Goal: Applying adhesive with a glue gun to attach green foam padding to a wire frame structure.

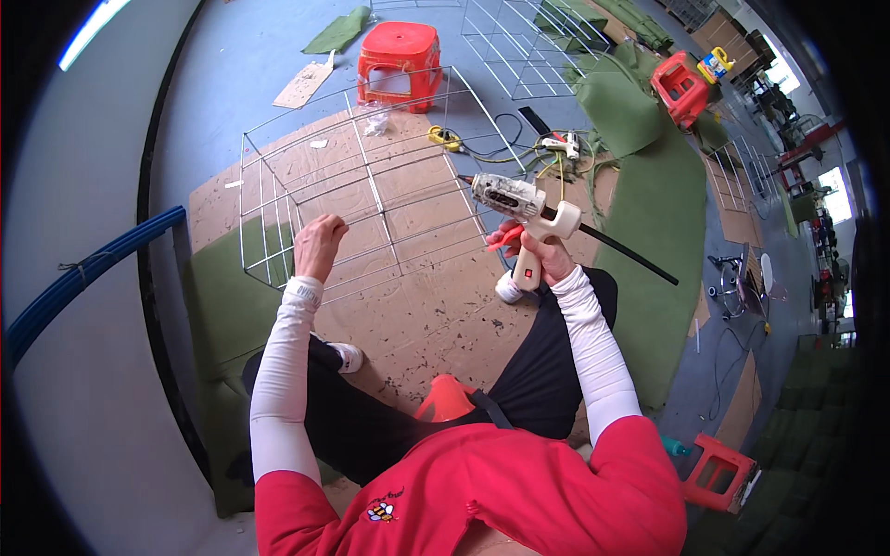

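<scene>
1. My left hand [318,245] is clenched around a wire of the wire frame [371,199], at the frame's near left corner.
2. The wire frame (an open box of thin white rods) stands on the brown board [417,306] covering the floor in front of my knees.
3. My right hand [542,252] grasps the handle of the hot glue gun [519,208], just right of the frame; its nozzle points at the frame's right edge.
4. A black glue stick [630,255] juts from the gun's back, away from the frame.
5. Beyond the frame stands a red stool [400,63].
</scene>
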`<state>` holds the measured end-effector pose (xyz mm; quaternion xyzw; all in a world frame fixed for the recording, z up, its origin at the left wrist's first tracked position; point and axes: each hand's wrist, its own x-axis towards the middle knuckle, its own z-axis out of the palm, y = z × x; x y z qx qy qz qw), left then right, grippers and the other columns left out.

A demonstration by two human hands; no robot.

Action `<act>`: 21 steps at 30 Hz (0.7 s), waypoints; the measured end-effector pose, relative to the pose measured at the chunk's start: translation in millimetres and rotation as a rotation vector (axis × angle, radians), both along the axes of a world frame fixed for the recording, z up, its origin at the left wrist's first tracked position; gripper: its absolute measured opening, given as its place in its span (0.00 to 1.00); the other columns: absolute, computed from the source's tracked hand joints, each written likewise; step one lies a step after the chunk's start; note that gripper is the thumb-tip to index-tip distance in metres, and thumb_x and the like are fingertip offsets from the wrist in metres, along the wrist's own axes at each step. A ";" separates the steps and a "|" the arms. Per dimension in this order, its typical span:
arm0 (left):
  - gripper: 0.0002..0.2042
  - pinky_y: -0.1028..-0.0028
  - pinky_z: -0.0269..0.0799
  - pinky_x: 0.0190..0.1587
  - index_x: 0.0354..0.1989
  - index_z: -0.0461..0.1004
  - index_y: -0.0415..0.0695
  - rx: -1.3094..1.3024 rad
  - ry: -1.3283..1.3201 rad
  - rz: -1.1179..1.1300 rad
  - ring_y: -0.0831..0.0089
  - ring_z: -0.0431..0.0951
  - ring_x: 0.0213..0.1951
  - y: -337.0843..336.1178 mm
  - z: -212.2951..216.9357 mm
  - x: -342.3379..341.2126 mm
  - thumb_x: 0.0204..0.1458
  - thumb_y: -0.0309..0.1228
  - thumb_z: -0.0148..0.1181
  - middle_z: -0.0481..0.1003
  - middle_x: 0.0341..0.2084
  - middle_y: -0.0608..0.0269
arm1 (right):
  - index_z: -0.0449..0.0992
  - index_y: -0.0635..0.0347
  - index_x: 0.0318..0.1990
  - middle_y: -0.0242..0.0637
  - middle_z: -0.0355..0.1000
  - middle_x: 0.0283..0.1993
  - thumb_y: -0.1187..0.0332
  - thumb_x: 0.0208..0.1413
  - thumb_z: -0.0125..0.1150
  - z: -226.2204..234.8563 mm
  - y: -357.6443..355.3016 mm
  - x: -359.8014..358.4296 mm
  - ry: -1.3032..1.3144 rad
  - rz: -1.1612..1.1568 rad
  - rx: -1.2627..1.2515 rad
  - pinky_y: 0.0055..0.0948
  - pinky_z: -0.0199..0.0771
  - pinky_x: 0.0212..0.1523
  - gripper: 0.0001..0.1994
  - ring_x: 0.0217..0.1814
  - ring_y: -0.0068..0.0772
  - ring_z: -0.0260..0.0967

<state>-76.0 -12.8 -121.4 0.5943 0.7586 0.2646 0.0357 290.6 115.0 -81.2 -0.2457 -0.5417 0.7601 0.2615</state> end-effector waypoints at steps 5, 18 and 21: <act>0.07 0.65 0.70 0.33 0.27 0.77 0.47 -0.233 0.034 -0.059 0.59 0.76 0.30 -24.6 -18.2 16.5 0.46 0.36 0.59 0.76 0.23 0.58 | 0.68 0.63 0.50 0.45 0.73 0.45 0.56 0.53 0.59 -1.9 -19.9 -35.0 -0.105 0.168 0.035 0.29 0.69 0.45 0.22 0.48 0.35 0.71; 0.13 0.83 0.70 0.34 0.40 0.75 0.41 -0.223 -1.287 0.438 0.82 0.75 0.31 -147.8 -27.8 -140.9 0.56 0.38 0.54 0.76 0.30 0.68 | 0.69 0.60 0.49 0.35 0.72 0.46 0.63 0.56 0.56 -46.0 -103.8 -185.7 -0.236 0.587 -0.068 0.27 0.69 0.44 0.16 0.48 0.27 0.68; 0.13 0.84 0.72 0.33 0.41 0.75 0.41 -0.222 -1.370 0.288 0.82 0.75 0.29 -136.8 -40.7 -145.4 0.55 0.38 0.55 0.76 0.29 0.68 | 0.70 0.60 0.49 0.35 0.72 0.46 0.62 0.56 0.56 -60.0 -115.4 -210.3 -0.285 0.657 -0.062 0.26 0.69 0.43 0.16 0.47 0.26 0.69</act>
